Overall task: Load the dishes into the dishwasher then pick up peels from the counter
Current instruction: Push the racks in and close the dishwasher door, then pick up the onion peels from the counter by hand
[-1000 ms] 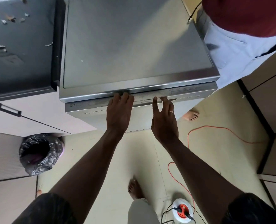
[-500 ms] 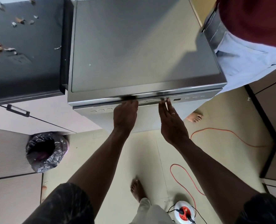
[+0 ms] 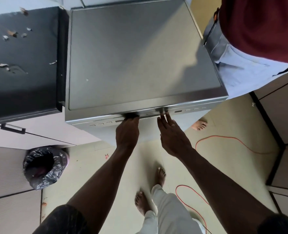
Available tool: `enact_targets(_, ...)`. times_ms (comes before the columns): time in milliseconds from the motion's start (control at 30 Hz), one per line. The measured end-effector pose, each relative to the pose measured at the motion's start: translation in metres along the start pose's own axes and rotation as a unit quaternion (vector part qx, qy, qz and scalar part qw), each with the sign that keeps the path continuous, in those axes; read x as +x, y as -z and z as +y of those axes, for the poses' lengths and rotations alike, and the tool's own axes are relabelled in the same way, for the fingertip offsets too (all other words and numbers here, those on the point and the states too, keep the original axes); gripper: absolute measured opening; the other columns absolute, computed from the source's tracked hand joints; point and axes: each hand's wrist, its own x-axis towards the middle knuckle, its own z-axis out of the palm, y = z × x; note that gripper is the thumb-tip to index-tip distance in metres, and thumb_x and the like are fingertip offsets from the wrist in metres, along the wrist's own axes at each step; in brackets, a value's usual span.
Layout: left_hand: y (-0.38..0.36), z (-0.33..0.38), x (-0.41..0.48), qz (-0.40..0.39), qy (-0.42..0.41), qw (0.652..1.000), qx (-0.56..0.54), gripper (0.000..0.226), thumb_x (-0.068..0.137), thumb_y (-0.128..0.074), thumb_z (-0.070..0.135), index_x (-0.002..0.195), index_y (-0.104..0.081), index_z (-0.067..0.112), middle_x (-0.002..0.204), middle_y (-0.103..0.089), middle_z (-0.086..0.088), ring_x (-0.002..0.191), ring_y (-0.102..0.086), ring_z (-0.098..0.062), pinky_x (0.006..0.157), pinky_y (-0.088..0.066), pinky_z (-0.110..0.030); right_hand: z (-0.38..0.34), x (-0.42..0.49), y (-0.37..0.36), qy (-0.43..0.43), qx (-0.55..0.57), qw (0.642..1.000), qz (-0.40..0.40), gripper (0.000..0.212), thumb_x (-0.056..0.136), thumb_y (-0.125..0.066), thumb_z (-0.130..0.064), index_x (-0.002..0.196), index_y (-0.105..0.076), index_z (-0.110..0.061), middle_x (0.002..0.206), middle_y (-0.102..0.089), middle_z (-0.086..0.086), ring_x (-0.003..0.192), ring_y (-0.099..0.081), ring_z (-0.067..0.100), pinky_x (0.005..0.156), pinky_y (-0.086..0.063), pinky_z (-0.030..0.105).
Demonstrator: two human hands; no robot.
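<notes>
- Dishwasher [image 3: 140, 56]: a steel-grey box seen from above. Its flat top fills the upper middle of the view, and it stands just beside the dark counter [image 3: 25, 78] on the left.
- Door [image 3: 148, 130]: the pale front face below the top, with a strip of small buttons [image 3: 182, 111] along its upper edge. I cannot tell whether it is cracked open.
- Left grip [image 3: 127, 132]: my fingers curl over the top edge of the door, left of centre. Their tips are hidden in the dark slot under the top, and the grip is closed round that edge.
- Right grip [image 3: 173, 137]: spread and holding nothing. The fingers [image 3: 164, 118] are straight, and their tips touch the button strip just to the right of the left grip. One finger bears a ring.
- Peels [image 3: 13, 33]: small brown and pale scraps scattered on the counter at the far left, well apart from both grips.
- Bin [image 3: 43, 168]: lined with a black bag, it stands on the floor [image 3: 232, 166] below the counter, to the left of my left arm.
- Cable [image 3: 224, 141]: an orange cable lies looped on the floor to the right of my right arm.
- My feet [image 3: 160, 176]: bare, on the floor between my arms.
- Second person [image 3: 258, 31]: in a red top, standing at the dishwasher's right side, with one bare foot [image 3: 199, 124] near its front corner.
</notes>
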Motion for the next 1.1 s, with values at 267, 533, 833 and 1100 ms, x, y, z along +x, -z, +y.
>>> enact_targets(267, 0.045, 0.007, 0.007, 0.027, -0.038, 0.999, 0.025, 0.015, 0.079, -0.062, 0.005, 0.086, -0.067, 0.017, 0.080, -0.069, 0.000, 0.077, -0.065, -0.027, 0.053, -0.048, -0.037, -0.016, 0.015, 0.057, 0.028, 0.061, 0.989, 0.134, 0.032, 0.090, -0.059, -0.011, 0.120, -0.068, -0.005, 0.121, -0.070, 0.013, 0.111, -0.065, 0.031, 0.100, -0.049, 0.039)
enact_targets(533, 0.084, 0.011, 0.025, 0.068, -0.021, 0.997, 0.015, 0.014, 0.094, -0.056, 0.025, 0.093, -0.066, 0.016, 0.094, -0.064, -0.001, 0.092, -0.057, -0.026, 0.072, -0.049, -0.038, -0.019, 0.050, 0.088, 0.039, 0.092, 0.973, 0.210, 0.023, 0.096, -0.054, -0.020, 0.110, -0.069, -0.010, 0.109, -0.070, 0.008, 0.103, -0.064, 0.030, 0.095, -0.048, 0.041)
enact_targets(833, 0.097, -0.004, 0.063, 0.012, 0.017, 0.999, 0.043, 0.067, 0.095, -0.033, 0.064, 0.128, -0.059, 0.012, 0.146, -0.051, -0.009, 0.139, -0.042, -0.028, 0.110, -0.037, -0.042, -0.010, 0.111, 0.119, 0.040, 0.059, 0.984, 0.161, 0.050, 0.096, -0.042, -0.044, 0.123, -0.067, -0.009, 0.129, -0.065, 0.016, 0.122, -0.060, 0.033, 0.101, -0.048, 0.048)
enact_targets(1100, 0.134, -0.031, 0.128, -0.033, 0.066, 0.997, 0.027, 0.087, 0.091, -0.019, 0.075, 0.149, -0.041, 0.015, 0.164, -0.028, -0.007, 0.154, -0.018, -0.023, 0.122, -0.019, -0.042, -0.020, 0.184, 0.147, 0.051, 0.050, 0.993, 0.091, 0.073, 0.096, -0.025, -0.061, 0.145, -0.052, -0.013, 0.154, -0.045, 0.015, 0.146, -0.037, 0.032, 0.119, -0.030, 0.053)
